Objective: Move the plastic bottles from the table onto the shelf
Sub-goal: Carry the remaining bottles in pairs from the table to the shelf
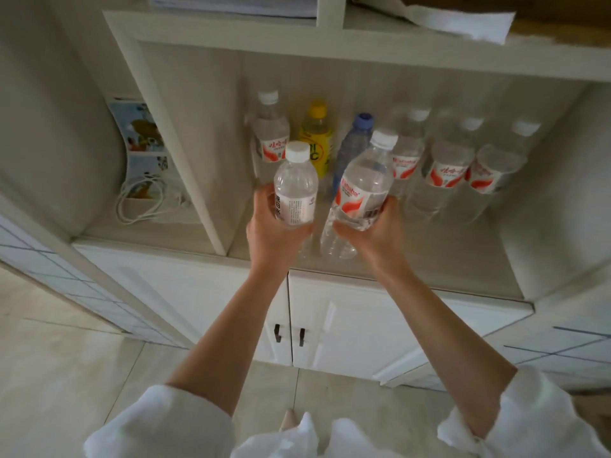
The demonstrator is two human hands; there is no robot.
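My left hand [269,231] grips a small clear bottle with a white cap and white label [295,188]. My right hand [373,231] grips a taller clear bottle with a red-and-white label [358,196], tilted to the right. Both bottles hover over the front part of the shelf [429,259]. Behind them along the back of the shelf stand several bottles: a clear one [270,130], a yellow one [316,137], a blue-capped one [352,143], and clear red-labelled ones [446,166] to the right.
A vertical divider [185,153] bounds the shelf on the left; beyond it lie a white cable [142,203] and picture cards. White cabinet doors with dark handles [289,335] sit below. An upper shelf board [330,44] overhangs. Tiled floor lies beneath.
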